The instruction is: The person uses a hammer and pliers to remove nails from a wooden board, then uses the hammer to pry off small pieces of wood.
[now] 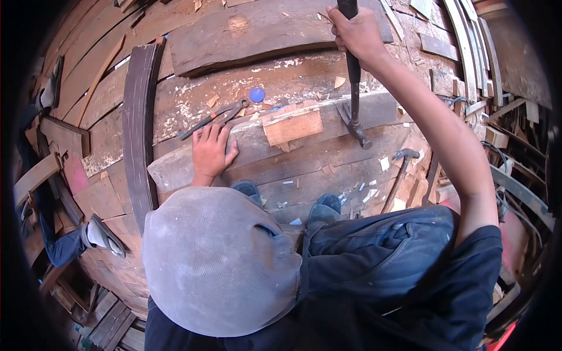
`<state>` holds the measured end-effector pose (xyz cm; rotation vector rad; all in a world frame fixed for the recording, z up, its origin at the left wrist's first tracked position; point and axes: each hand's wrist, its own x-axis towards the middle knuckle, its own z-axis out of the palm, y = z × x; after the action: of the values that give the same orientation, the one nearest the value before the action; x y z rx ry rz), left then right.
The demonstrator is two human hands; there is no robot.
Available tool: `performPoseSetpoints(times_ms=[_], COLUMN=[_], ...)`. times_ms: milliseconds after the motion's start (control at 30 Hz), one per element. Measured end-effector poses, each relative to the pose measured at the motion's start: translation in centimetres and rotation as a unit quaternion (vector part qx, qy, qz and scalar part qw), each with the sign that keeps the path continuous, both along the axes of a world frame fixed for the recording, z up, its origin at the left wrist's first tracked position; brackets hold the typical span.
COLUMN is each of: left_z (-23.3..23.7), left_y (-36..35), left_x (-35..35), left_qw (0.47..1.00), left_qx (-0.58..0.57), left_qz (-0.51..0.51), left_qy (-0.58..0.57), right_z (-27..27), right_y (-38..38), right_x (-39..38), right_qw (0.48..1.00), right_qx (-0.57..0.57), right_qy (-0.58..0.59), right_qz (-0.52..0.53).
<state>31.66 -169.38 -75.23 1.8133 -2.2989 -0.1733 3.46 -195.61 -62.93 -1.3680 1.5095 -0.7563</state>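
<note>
My right hand (357, 35) is wrapped round the black handle of a hammer (355, 88), whose metal head hangs down at the edge of a long wooden beam (374, 112). My left hand (212, 151) lies flat on the left part of that beam with its fingers spread. Between the two hands, a lighter wood patch (294, 128) shows on the beam. Pincers (225, 114) with orange and black handles lie just beyond my left fingertips. A blue round lid (257, 94) is near their jaws.
A second hammer (403, 169) lies at the right by my knee. A thick plank (257, 35) lies at the back, and a dark curved timber (140, 117) stands left of the beam. Another person's leg and shoe (104, 235) are at the left. Wood chips litter the floor.
</note>
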Motion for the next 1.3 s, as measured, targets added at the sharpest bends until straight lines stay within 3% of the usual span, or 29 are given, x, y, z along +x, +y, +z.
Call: performPoseSetpoints(times_ms=[100,200,300,333,433,767,800,1100,1300], left_z=[0.1,-0.1,-0.2,-0.2,-0.1,0.0,0.0,-0.1,-0.5], left_y=[0.0,-0.1,-0.1,-0.1,0.0,0.1,0.1,0.1,-0.2], left_x=[0.0,0.2,0.2,0.2,0.2,0.0,0.0,0.2,0.2], left_qw=[1.000,1.000,1.000,1.000,1.000,1.000,1.000,1.000,1.000], left_qx=[0.001,-0.004,-0.006,-0.006,0.007,0.004,0.003,-0.007,-0.016], left_qz=[-0.001,-0.004,-0.005,-0.003,0.004,0.002,0.001,-0.004,-0.015], left_qy=[0.002,0.003,0.007,0.010,0.008,0.009,0.006,0.007,0.002], right_z=[-0.2,-1.5,-0.2,1.1,1.2,0.6,0.3,1.0,-0.3], right_y=[-0.5,-1.5,-0.7,0.2,0.6,0.6,-0.1,0.4,1.4], right_x=[0.5,-0.8,-0.8,-1.2,-2.5,-4.0,-3.8,-4.6,-4.9], right_qw=[0.995,0.996,0.995,0.998,0.998,0.990,0.988,0.980,0.943], right_qx=[-0.047,0.032,-0.015,-0.003,-0.017,-0.053,-0.062,-0.080,-0.236], right_qy=[0.064,-0.049,0.013,-0.044,-0.033,-0.088,-0.020,-0.110,-0.071], right_qz=[-0.054,-0.068,-0.100,-0.048,-0.042,-0.095,-0.140,-0.145,-0.223])
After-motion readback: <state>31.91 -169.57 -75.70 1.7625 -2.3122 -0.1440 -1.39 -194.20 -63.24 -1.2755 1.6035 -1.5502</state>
